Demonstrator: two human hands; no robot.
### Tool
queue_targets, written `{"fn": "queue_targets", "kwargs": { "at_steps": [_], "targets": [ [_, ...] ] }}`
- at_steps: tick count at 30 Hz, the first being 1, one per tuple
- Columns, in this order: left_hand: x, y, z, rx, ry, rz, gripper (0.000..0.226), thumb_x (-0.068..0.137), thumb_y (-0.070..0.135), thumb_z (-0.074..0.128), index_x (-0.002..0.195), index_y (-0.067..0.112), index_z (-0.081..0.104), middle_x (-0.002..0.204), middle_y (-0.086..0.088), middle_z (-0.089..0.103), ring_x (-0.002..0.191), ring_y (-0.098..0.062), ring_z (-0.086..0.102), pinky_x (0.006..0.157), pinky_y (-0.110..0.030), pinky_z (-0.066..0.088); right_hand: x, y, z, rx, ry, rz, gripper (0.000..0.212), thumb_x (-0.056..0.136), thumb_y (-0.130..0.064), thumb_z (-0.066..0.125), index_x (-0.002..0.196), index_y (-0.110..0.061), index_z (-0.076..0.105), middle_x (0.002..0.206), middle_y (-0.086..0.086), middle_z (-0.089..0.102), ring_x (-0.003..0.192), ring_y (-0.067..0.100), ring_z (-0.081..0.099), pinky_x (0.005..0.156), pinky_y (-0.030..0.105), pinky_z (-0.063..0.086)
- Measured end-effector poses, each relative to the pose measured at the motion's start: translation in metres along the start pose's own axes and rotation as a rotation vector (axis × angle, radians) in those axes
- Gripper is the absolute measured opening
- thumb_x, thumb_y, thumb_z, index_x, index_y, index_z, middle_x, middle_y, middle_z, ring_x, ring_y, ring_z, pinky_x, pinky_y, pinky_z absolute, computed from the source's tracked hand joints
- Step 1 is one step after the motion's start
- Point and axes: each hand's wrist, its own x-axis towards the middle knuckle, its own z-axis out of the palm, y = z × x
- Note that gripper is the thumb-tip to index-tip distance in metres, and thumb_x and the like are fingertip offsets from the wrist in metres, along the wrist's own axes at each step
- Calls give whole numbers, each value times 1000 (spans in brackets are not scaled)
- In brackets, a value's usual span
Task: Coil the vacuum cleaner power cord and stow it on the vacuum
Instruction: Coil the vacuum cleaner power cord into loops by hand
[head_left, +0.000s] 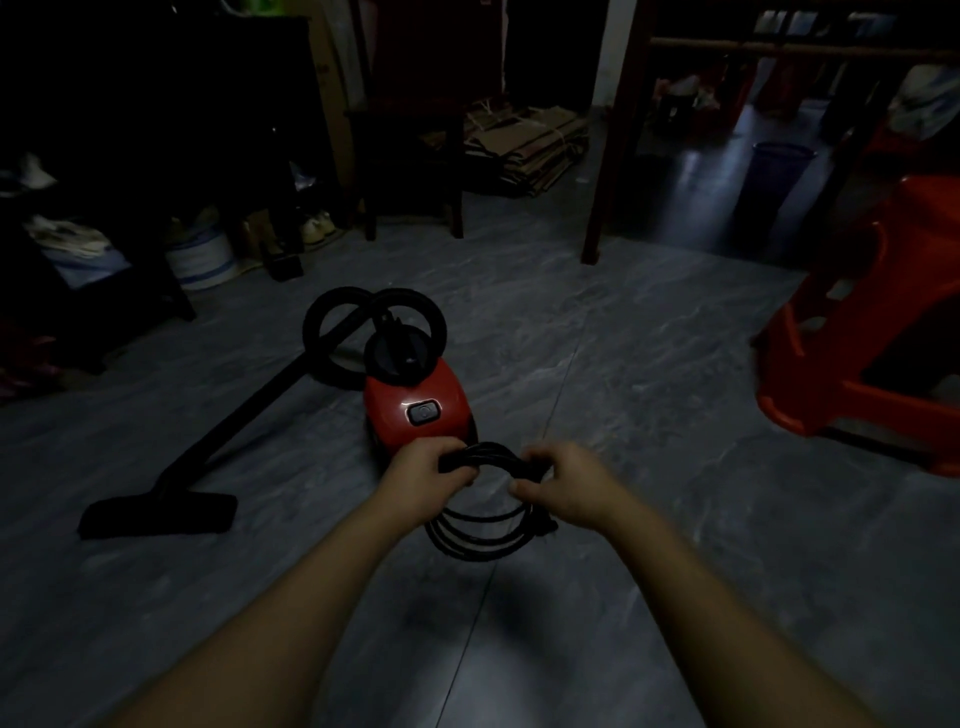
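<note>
Grey floor (649, 374) fills the view, with a red stool (852, 374) at 3 o'clock. The red vacuum (415, 410) sits at centre. The coiled black cord (483, 538) hangs at its 6 o'clock. The left grip (428, 480) is curled round the coil's top, and the right grip (569, 486) pinches it.

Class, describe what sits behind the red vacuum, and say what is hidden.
Two loops of black hose curl behind the vacuum. Where the hose joins is covered by the vacuum's black top.

Glossy red plastic vacuum (415, 397), matt black power cord (483, 535), polished marbled grey floor tiles (623, 364).
</note>
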Motion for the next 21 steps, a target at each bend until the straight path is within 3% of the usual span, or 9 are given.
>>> {"fn": "queue_targets", "kwargs": {
  "at_steps": [3, 6, 8, 10, 13, 15, 18, 21],
  "targets": [
    [-1, -5, -2, 17, 26, -1, 23, 82, 11, 75, 73, 31, 69, 68, 7, 67, 62, -2, 59, 63, -25, 48, 3, -2, 5, 12, -52, 3, 20, 85, -27, 74, 90, -8, 69, 84, 13, 69, 65, 10, 61, 62, 26, 50],
    [0, -6, -3, -17, 53, -24, 8, 79, 16, 76, 81, 23, 72, 75, 3, 71, 71, -10, 65, 70, -34, 54, 6, -7, 10, 17, -46, 19, 27, 87, -29, 72, 93, -2, 68, 86, 18, 70, 63, 11, 59, 59, 26, 48],
    [1, -5, -3, -41, 91, -42, 24, 73, 26, 77, 96, 22, 71, 88, 4, 72, 84, -12, 68, 80, -38, 57, 7, -11, 12, 36, -15, 23, 27, 87, -28, 71, 93, -2, 68, 84, 15, 70, 65, 14, 62, 62, 29, 52],
    [1, -2, -4, -16, 223, -53, 45, 69, 34, 78, 110, 23, 65, 105, 6, 66, 96, -10, 64, 85, -33, 54, 10, -11, 14, 90, 55, 33, 26, 86, -29, 71, 90, -4, 69, 85, 16, 72, 73, 22, 70, 72, 39, 60],
    [1, 9, -10, 35, 464, -39, 20, 78, 32, 76, 90, 20, 66, 91, 6, 65, 83, -9, 62, 73, -27, 49, 13, -12, 16, 146, 196, 46, 29, 83, -32, 74, 88, -4, 69, 82, 18, 72, 73, 30, 71, 69, 51, 58],
    [2, 16, -11, -125, 381, -80, 16, 84, 36, 72, 81, 21, 70, 78, 7, 71, 74, -9, 68, 67, -30, 54, 14, -17, 19, 166, 265, 32, 26, 80, -32, 75, 84, -7, 69, 77, 15, 70, 67, 29, 70, 62, 51, 58],
    [2, 23, -10, -320, 205, -217, 32, 84, 40, 73, 101, 13, 72, 89, -2, 75, 83, -16, 73, 76, -37, 60, 13, -33, 30, 145, 289, -3, 20, 78, -30, 78, 81, -12, 68, 75, 10, 70, 66, 23, 69, 61, 46, 58],
    [0, 27, -17, -488, 162, -275, 25, 85, 25, 75, 98, 4, 71, 84, -10, 76, 75, -18, 74, 69, -32, 61, 13, -46, 49, 151, 253, -26, 24, 74, -33, 80, 85, -15, 67, 76, 6, 70, 66, 20, 70, 61, 46, 59]
  ]
}}
